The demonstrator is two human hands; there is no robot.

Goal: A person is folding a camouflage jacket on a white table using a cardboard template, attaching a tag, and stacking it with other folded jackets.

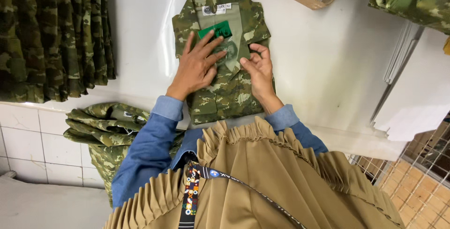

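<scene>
The folded camouflage shirt (pixel 225 64) lies collar-up on the white table (pixel 318 69), right in front of you, with a green card (pixel 214 31) set on its chest panel. Your left hand (pixel 197 64) presses flat, fingers spread, on the card and the front of the shirt, gripping nothing; your right hand (pixel 258 67) pinches the placket edge between thumb and fingertips. By the look of it you are squaring the fold and seating the card. The next move calls for a light, even smoothing that does not shift the card. More camouflage garments (pixel 51 32) hang at your left, and a loose pile (pixel 108 125) sits below the table edge.
</scene>
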